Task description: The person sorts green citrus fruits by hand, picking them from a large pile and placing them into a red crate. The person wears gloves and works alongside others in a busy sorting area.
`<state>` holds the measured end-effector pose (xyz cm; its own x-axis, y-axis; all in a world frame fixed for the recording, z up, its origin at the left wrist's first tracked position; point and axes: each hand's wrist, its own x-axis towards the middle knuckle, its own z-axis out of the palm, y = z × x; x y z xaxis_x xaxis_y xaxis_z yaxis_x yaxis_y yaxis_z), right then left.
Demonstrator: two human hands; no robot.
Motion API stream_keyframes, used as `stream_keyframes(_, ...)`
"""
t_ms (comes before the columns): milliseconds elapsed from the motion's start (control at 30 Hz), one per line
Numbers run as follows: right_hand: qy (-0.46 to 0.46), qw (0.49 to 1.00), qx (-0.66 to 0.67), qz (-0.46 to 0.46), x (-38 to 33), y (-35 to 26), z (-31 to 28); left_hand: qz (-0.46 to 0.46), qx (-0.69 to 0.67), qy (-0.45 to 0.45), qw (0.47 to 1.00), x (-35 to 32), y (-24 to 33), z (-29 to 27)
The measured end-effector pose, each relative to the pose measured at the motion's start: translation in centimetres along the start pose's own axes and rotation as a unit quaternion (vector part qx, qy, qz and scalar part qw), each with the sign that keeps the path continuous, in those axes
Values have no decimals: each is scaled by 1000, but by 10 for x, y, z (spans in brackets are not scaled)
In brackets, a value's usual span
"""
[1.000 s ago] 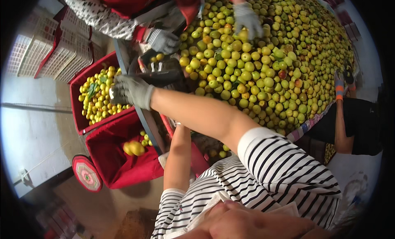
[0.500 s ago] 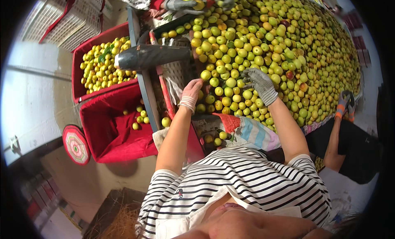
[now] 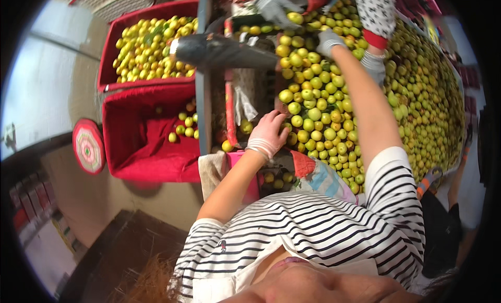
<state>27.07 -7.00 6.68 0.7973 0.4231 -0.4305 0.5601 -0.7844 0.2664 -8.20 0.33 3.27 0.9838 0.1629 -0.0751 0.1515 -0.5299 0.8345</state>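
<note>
A large heap of small round yellow-green fruit (image 3: 330, 133), plum-like, spreads in front of me. My left hand (image 3: 269, 133), in a thin pale glove with a white wrist, lies at the heap's near left edge. Its fingers are bent and apart beside the fruit, and I see nothing held in them. Reaching far over the heap, my right hand (image 3: 330, 41) in a grey glove is among the fruit at the far side. Its fingers are partly hidden. Close to it, a co-worker's grey-gloved hand (image 3: 279, 10) is by a yellow fruit (image 3: 295, 17).
Left of the heap, a dark tapered chute-like piece (image 3: 224, 51) crosses a grey rail (image 3: 204, 94). Beyond stand a red-lined bin of fruit (image 3: 107, 68) and another red-lined bin (image 3: 138, 152) with several fruits. A co-worker's spotted sleeve (image 3: 376, 11) reaches over the heap.
My right hand has moved far forward across the heap. My left hand has shifted slightly nearer and to the right. The co-worker's hands show further in, and the whole view has shifted.
</note>
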Motion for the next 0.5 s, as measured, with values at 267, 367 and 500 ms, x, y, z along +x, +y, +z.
stream_keyframes(267, -50, 997, -48, 35, -31, -29, -23, -25, 43, 4, 999, -4, -1, 5)
stream_keyframes(367, -88, 995, -30, -31, -74, -50, -51, -56, 17, -12, 998, -4, 1, 3)
stream_keyframes(500, -38, 903, 177, -389, -151, -119, -104, -33, -32, 12, 999, -2, 4, 0)
